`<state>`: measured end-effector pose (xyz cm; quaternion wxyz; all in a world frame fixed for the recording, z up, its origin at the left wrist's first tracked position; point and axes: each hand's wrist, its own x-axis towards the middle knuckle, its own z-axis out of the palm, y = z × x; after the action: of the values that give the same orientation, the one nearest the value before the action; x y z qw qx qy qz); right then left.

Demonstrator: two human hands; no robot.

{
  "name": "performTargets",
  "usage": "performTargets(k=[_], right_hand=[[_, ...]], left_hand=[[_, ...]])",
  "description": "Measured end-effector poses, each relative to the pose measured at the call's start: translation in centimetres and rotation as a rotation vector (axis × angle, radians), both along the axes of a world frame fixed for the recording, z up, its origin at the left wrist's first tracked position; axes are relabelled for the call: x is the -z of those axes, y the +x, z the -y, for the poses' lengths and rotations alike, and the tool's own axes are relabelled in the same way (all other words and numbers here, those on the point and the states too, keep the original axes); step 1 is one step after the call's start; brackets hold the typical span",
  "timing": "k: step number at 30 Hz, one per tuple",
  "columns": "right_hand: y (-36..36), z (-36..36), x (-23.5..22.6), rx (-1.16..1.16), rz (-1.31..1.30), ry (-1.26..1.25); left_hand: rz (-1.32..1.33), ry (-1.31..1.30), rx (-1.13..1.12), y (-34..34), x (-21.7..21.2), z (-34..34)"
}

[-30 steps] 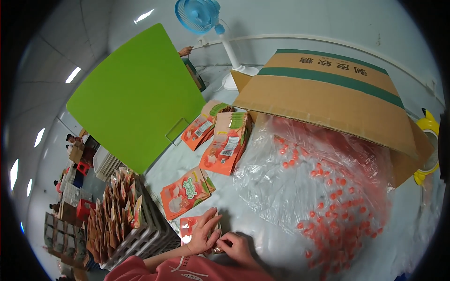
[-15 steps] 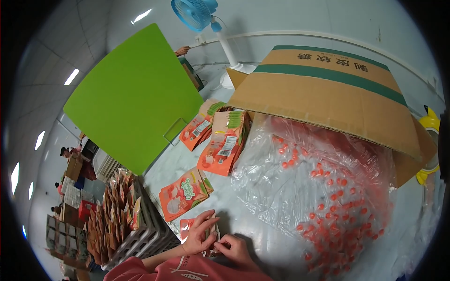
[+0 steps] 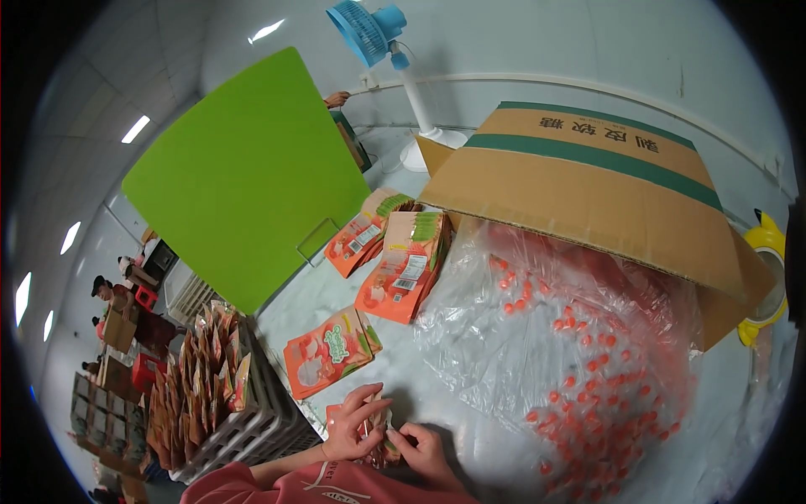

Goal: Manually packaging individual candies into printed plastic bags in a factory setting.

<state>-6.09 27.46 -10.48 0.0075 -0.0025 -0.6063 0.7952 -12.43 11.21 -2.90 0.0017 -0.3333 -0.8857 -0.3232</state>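
At the near edge of the table, both hands are at a small orange candy pouch [image 3: 383, 456]. My left hand [image 3: 351, 430] lies over its left part, fingers bent and gripping it. The thumb and forefinger of my right hand [image 3: 420, 452] pinch the pouch's upper right edge. Much of the pouch is hidden under my fingers. Just beyond my left hand is a fanned stack of flat orange pouches [image 3: 323, 359]. Two more stacks lie farther off, one pouch stack [image 3: 399, 277] in front of another pouch stack [image 3: 357, 244].
Clear plastic sheeting [image 3: 487, 336] with many loose red candies [image 3: 596, 403] spills from a tipped cardboard box [image 3: 579, 185] on the right. A crate [image 3: 281, 420] of upright pouches [image 3: 201, 378] stands left. Behind are a green panel [image 3: 243, 176] and blue fan [image 3: 369, 34].
The view has shifted slightly, so the background sits a little lower. Both hands stay at the pouch with only small finger movement. The fan head has turned a little.
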Motion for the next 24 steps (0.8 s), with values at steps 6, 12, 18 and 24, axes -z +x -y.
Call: performTargets(k=[6, 12, 18, 24], right_hand=[[0.0, 0.2, 0.6, 0.005, -0.026, -0.003], [-0.1, 0.0, 0.4, -0.007, -0.03, 0.023], [-0.3, 0.1, 0.6, 0.008, -0.036, 0.042], [-0.1, 0.1, 0.7, -0.006, -0.015, 0.02]], left_hand=[[0.0, 0.056, 0.016, 0.3, -0.4, -0.4], [0.082, 0.066, -0.001, 0.5, 0.1, -0.2], [0.152, 0.101, -0.007, 0.4, 0.9, 0.0], [0.186, 0.127, 0.037, 0.0, 1.1, -0.4]])
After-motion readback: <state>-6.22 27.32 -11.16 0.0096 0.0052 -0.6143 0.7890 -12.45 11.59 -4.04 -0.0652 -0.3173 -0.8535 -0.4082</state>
